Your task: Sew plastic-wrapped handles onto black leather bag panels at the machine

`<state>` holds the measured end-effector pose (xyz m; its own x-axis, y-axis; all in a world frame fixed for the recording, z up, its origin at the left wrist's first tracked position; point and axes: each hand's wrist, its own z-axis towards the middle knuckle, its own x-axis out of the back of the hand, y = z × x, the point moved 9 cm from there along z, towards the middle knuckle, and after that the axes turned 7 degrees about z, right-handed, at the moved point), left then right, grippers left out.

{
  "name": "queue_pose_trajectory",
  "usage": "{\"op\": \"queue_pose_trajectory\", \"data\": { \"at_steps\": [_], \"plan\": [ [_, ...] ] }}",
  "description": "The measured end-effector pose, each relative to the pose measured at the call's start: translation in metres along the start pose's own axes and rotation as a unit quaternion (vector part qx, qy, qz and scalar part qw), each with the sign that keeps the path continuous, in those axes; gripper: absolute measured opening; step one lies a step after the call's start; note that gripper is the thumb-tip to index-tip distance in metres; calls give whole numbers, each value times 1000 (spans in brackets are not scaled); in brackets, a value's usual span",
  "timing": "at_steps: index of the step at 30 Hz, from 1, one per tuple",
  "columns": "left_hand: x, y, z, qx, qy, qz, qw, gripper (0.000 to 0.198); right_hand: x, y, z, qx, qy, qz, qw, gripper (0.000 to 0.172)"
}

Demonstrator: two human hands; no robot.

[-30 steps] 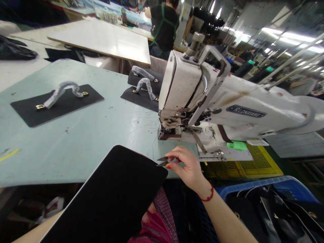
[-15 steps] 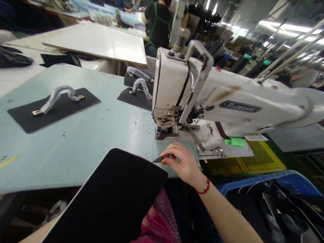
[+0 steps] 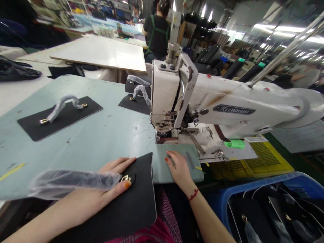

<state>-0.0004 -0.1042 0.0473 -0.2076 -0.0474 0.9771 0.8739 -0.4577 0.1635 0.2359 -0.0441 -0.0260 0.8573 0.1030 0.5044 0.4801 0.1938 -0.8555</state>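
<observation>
A black panel (image 3: 136, 206) is tilted over the front edge of the table and my lap, its buckle side up. My left hand (image 3: 108, 185) holds the panel, thumb beside the gold buckle (image 3: 126, 179) and fingers over its far edge. The plastic-wrapped handle (image 3: 73, 182) lies across the back of this hand. My right hand (image 3: 178, 168) is at the table edge below the sewing machine (image 3: 164, 94), thumb and forefinger apart, nothing visible between them. A blurred dark tool (image 3: 189, 160) lies just right of it.
Another black panel with a wrapped handle (image 3: 63, 116) lies on the green table (image 3: 101, 141) at left. Two more (image 3: 135, 103) are beside the machine. At right stand a blue bin (image 3: 225, 206) of black pieces and a yellow crate (image 3: 268, 162). A person (image 3: 158, 33) is behind.
The panel has been turned from its plain side to its buckle side. My left hand has come into view on top of it. My right hand has let go of the pointed tool.
</observation>
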Motion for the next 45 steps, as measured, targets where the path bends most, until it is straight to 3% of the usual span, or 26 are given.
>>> {"op": "queue_pose_trajectory", "data": {
  "at_steps": [1,3,5,6,8,11,14,23,31,45],
  "plan": [
    [-7,-2,7,3,-10,6,1000,58,-12,-4,-3,-38,-36,105,993,35],
    [-18,-5,17,8,-18,31,999,71,-37,-12,-11,-127,-89,299,942,46],
    [-25,-3,24,4,-3,66,998,82,-55,-17,-16,-191,-93,406,889,51],
    [-28,0,25,-5,9,81,997,87,-58,-19,-16,-202,-75,421,881,50],
    [-32,6,28,-25,33,100,994,93,-57,-21,-11,-190,-37,389,901,47],
    [-33,14,32,-52,75,115,989,95,-48,-29,1,-130,9,265,955,43],
    [-32,20,41,-73,98,115,986,91,-43,-37,10,-100,27,206,973,37],
    [-33,10,73,-52,41,76,995,79,-49,-39,35,-111,16,265,958,33],
    [-35,-3,87,-57,28,74,995,80,-56,-15,32,-181,-4,330,927,37],
    [-31,-14,109,-49,8,98,994,76,-47,-18,50,-149,10,330,932,32]
  ]
}}
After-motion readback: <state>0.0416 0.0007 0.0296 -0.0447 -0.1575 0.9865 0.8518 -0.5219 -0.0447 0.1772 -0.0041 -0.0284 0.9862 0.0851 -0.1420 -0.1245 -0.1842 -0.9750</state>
